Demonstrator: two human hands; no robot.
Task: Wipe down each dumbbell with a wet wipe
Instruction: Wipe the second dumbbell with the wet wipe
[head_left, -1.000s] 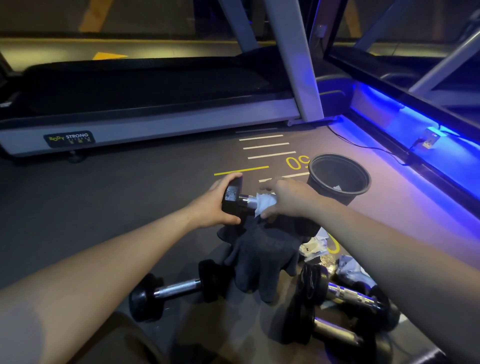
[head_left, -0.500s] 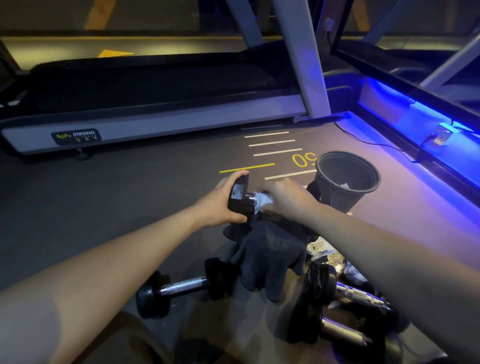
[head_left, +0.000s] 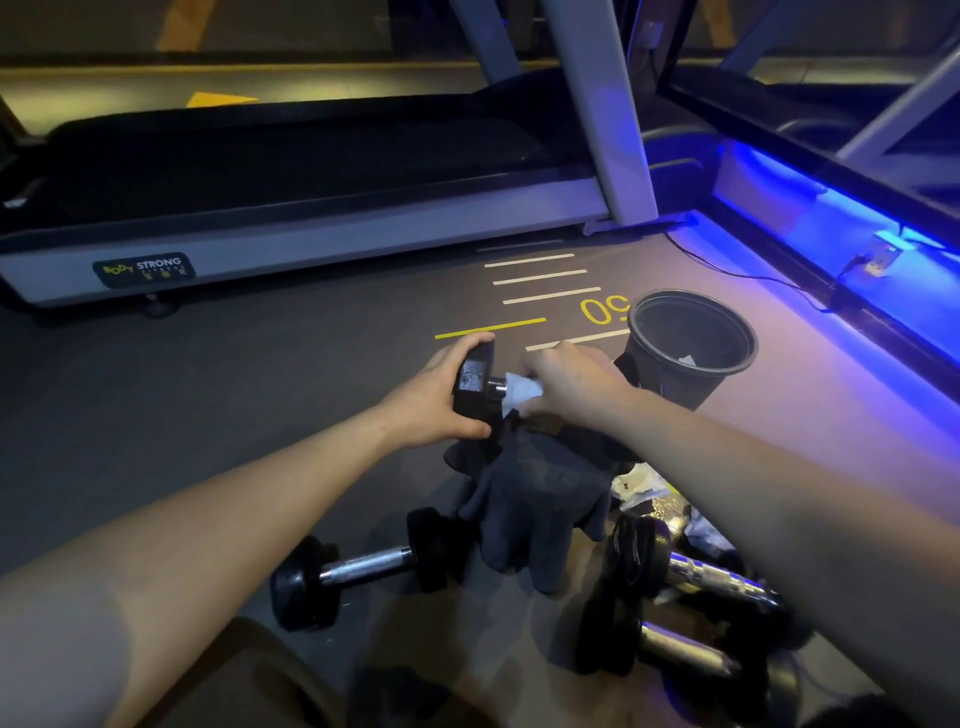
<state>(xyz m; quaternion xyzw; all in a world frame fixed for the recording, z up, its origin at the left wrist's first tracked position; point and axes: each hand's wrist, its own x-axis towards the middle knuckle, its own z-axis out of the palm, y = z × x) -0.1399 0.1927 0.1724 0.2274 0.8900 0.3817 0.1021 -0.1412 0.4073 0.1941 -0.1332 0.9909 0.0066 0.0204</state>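
While its end is gripped by the left hand (head_left: 434, 397), the held dumbbell (head_left: 475, 382) is kept crosswise, its bar pinched through a wet wipe (head_left: 519, 391) by the right hand (head_left: 576, 384); three more dumbbells (head_left: 363, 569) are counted on the floor (head_left: 208, 395).

Dim overall — a blue light strip (head_left: 831, 208) glows from the right; wide-angle bending at edges, soft detail.

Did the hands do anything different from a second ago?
Hardly. The right hand has slid the white wet wipe along the steel handle toward the black dumbbell head, which the left hand still grips. The dumbbell on the floor, dark gloves and black bin stayed put.
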